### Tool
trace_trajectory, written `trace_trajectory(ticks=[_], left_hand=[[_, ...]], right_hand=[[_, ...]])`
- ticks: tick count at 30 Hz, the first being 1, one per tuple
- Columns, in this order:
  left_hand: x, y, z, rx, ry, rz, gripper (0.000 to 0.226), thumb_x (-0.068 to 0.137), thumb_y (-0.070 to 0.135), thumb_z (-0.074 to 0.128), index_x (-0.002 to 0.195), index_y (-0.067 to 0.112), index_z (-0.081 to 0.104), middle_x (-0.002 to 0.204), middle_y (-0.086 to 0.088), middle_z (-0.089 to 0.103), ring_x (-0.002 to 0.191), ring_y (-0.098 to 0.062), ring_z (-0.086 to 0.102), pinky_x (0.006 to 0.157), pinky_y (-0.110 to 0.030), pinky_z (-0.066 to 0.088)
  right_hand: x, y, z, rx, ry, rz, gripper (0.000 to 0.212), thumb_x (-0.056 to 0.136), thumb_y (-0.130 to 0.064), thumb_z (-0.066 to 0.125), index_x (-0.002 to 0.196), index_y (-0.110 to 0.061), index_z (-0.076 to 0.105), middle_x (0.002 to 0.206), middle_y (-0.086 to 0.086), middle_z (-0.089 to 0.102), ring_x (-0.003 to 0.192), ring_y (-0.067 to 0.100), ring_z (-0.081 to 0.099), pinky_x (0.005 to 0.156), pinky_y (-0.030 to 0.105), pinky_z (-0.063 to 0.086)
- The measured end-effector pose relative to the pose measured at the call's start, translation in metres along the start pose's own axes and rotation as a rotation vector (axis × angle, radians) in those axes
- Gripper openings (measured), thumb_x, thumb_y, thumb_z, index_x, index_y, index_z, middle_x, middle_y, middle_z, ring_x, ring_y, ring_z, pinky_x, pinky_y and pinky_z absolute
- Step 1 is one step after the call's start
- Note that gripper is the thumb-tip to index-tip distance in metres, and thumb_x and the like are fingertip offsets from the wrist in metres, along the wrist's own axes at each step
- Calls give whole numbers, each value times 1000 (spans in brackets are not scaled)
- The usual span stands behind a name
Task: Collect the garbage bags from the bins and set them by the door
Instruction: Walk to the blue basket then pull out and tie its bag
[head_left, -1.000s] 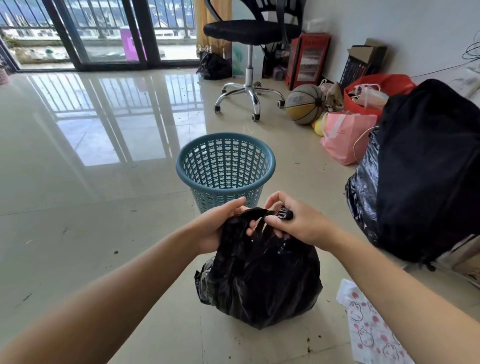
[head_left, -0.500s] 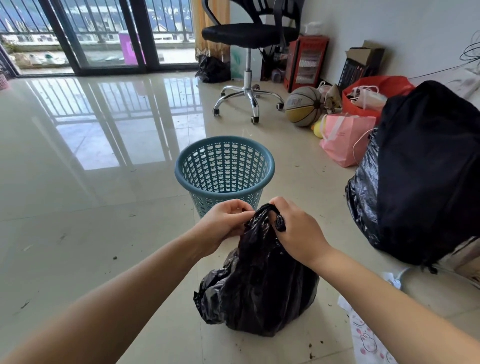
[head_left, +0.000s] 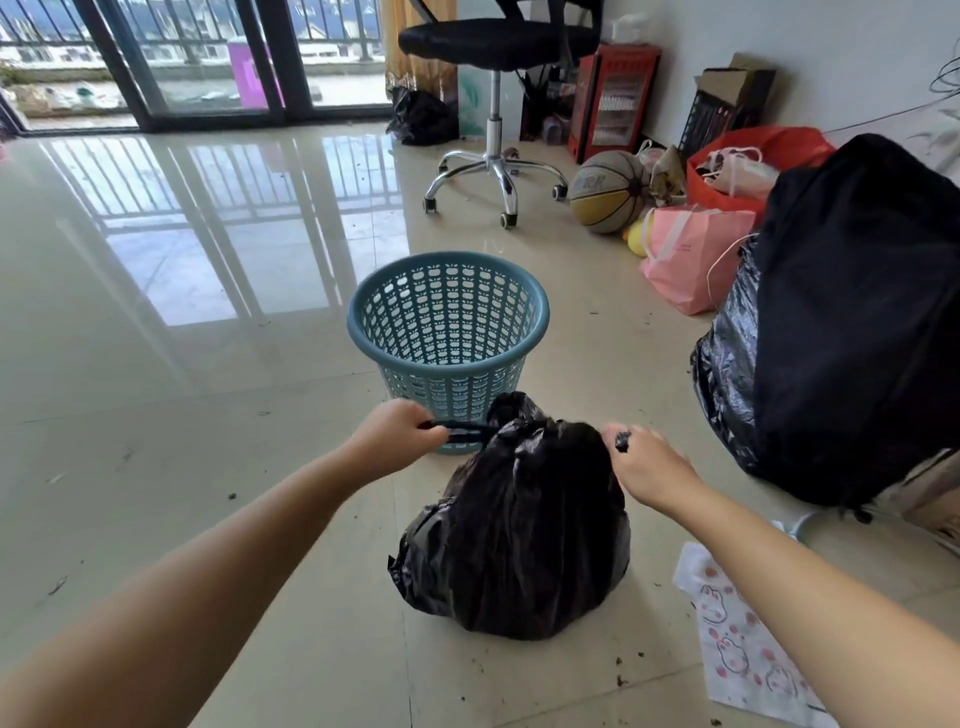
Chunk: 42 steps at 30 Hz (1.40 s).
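On the glossy tiled floor (head_left: 156, 415), just in front of the blue bin (head_left: 448, 332), sits the black garbage bag (head_left: 519, 530), its knot now drawn tight as the left hand (head_left: 400, 436) and right hand (head_left: 644, 467), together half a second ago, have pulled apart, each gripping a bag end.

Knotted black garbage bag (head_left: 519, 530) sits before blue bin (head_left: 448, 332).

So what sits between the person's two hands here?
In the head view, the knotted top of the black garbage bag sits between the left hand and right hand, each pulling a strip.
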<state>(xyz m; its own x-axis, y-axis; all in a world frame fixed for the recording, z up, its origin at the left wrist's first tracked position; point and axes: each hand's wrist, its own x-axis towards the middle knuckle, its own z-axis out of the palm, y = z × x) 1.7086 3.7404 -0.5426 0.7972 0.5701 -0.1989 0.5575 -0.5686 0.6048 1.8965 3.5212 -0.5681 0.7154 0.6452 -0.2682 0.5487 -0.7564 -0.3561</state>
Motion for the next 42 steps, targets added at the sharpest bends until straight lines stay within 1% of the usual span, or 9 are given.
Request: trace_trajectory(ticks=[4,12,17,21,24,29,35,39,42], left_hand=[[-13,-61,1,489,-85,-140,24,87,35,51,70,20,59,68,4,58,64,-17,54,52,-23,36],[-29,-121,12,541,-258,-317,31,86,33,51,60,17,48,61,3,51,61,-20,49,54,-23,34],[-14,-102,-7,523,-83,-209,23,87,26,56,67,14,58,67,-3,55,68,-25,54,58,-25,36],[-9,-49,-15,52,351,97,18,85,9,66,71,-2,62,68,-13,55,62,-22,48,59,-31,33],[-14,12,-12,-361,188,197,7,88,2,60,84,6,55,70,-14,61,59,-17,55,62,-32,48],[-13,64,9,-159,108,188,44,86,13,55,128,21,46,75,5,59,60,-8,54,54,-15,44],[-17,64,14,-251,-252,217,37,85,0,49,113,18,65,124,6,52,113,-8,50,96,-22,39],[-18,52,23,-639,-420,162,17,75,8,49,76,9,66,88,-12,71,92,-26,65,89,-32,49],[-11,42,25,-931,-394,44,25,89,8,45,65,8,52,49,-6,51,53,-24,59,89,-43,49]], right_hand=[[-5,54,22,-281,-179,146,25,91,-14,29,90,-26,51,87,2,58,83,26,55,73,33,42],[-14,79,34,-483,-289,232,27,91,-4,30,92,-23,48,80,-2,49,80,23,51,70,30,42],[-4,66,20,293,-224,323,19,97,-11,43,80,-9,52,54,2,55,43,13,48,43,21,37],[2,33,-6,1094,63,232,26,94,-20,54,69,-11,55,65,6,60,61,16,62,62,25,50],[2,-17,-25,1334,-68,56,22,94,-22,53,78,-9,60,60,-1,68,59,10,68,60,22,56],[-23,-79,-34,1035,-592,-263,38,88,-44,49,108,-14,61,99,3,71,97,15,67,88,30,51],[-36,-89,-41,434,-483,-428,22,87,-24,63,86,-2,63,61,4,63,68,12,58,73,25,43],[-31,-83,-45,616,-332,-410,16,87,-19,64,79,-6,59,60,2,55,50,10,46,53,19,39],[-22,-66,-31,522,-100,-381,22,87,-25,64,68,-19,54,55,-8,46,46,3,40,49,17,32]])
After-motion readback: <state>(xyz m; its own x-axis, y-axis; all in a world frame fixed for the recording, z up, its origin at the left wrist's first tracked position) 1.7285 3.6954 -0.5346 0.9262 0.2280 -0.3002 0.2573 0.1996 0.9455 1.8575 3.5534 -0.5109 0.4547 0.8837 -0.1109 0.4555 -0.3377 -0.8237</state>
